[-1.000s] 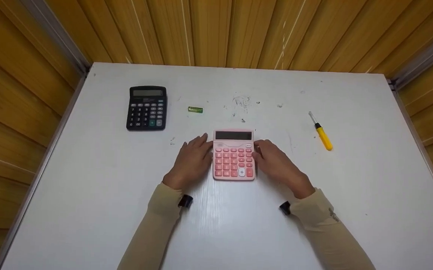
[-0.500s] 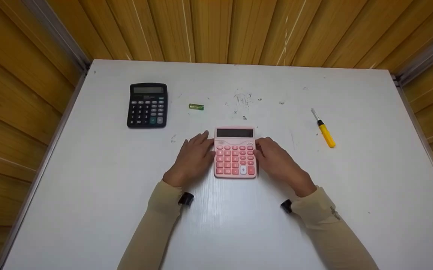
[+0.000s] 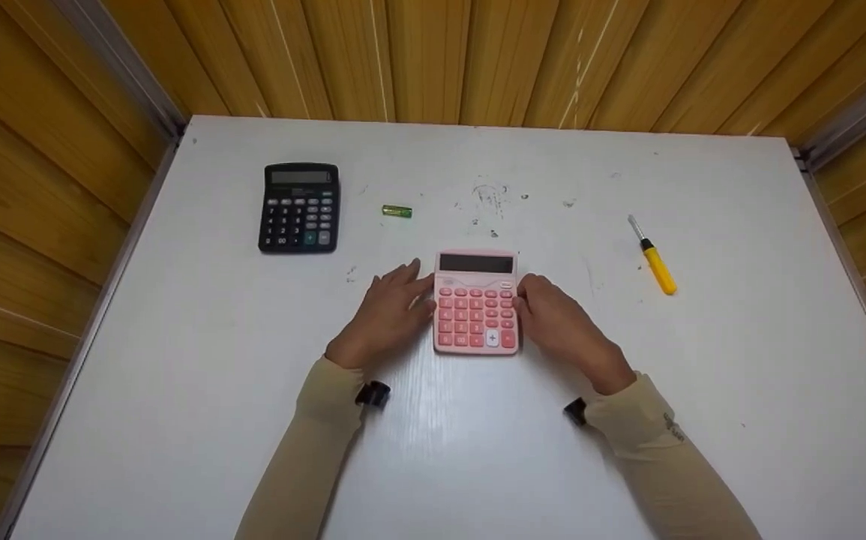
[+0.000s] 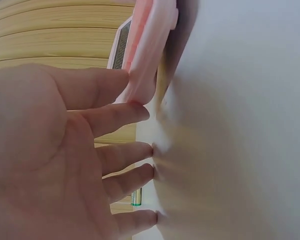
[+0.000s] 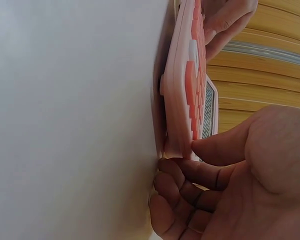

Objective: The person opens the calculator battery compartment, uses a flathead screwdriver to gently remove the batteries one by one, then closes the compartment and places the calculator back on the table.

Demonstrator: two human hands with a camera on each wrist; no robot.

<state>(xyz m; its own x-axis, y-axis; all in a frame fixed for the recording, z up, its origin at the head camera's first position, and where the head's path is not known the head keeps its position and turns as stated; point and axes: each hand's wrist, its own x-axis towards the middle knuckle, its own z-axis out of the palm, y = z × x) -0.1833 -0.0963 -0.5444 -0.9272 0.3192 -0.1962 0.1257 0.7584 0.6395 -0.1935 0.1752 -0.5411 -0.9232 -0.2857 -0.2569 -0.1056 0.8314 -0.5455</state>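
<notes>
Here's the pink calculator [image 3: 476,304], face up at the desk [image 3: 447,457], gripped from both sides and not yet let go, while the black calculator [image 3: 299,210] at its ten o'clock, battery [image 3: 397,211] at eleven and screwdriver [image 3: 656,266] past two lie untouched! It's at three o'clock from the left hand [image 3: 384,316], pinching its edge, other fingers spread, and nine from the right hand [image 3: 564,324], pinching opposite, other fingers curled.
</notes>
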